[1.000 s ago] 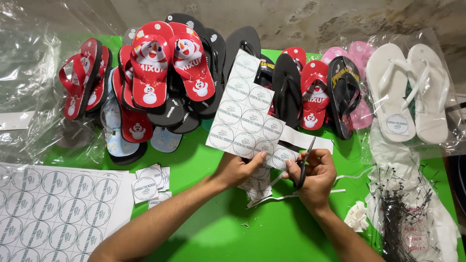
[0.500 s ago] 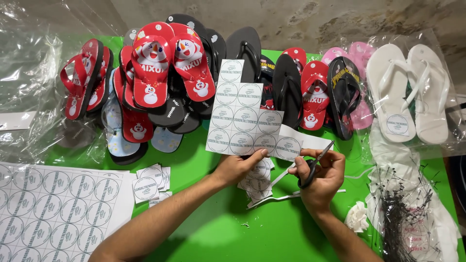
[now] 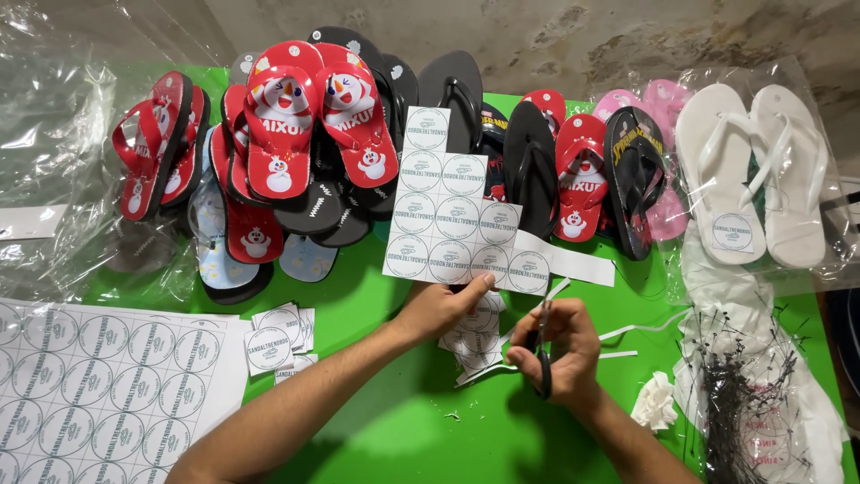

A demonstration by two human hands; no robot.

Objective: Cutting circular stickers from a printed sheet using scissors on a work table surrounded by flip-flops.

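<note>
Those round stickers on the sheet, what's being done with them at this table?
A person is cutting a sheet of round stickers apart. The left hand holds the sheet up by its lower edge, while the right hand works scissors at that edge. Cut-out stickers lie on the green table, beside a full uncut sheet. Flip-flops are lined up behind.

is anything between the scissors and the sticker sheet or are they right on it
Nothing visible stands between them. The right hand holds the scissors with the blades reaching up to the bottom edge of the sticker sheet, which the left hand pinches from below.
</note>
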